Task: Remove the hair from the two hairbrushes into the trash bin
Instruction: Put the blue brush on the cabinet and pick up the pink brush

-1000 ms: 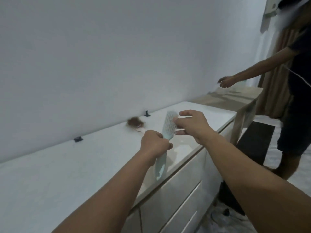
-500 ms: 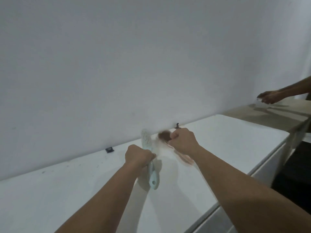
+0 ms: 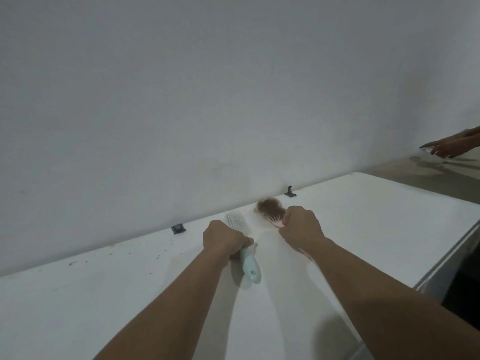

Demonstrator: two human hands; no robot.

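Hairbrushes: our left hand (image 3: pixel 225 240) grips the teal hairbrush (image 3: pixel 242 252); right hand (image 3: pixel 301 228) has just closed on the pink hairbrush (image 3: pixel 271 215).
Hair: clump still on pink; we see no bin.

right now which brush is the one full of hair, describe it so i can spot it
On the white countertop, near the back wall, the right hand grips the pink hairbrush. Its head carries a brown hair clump; the pale blue brush in the left hand looks bare.
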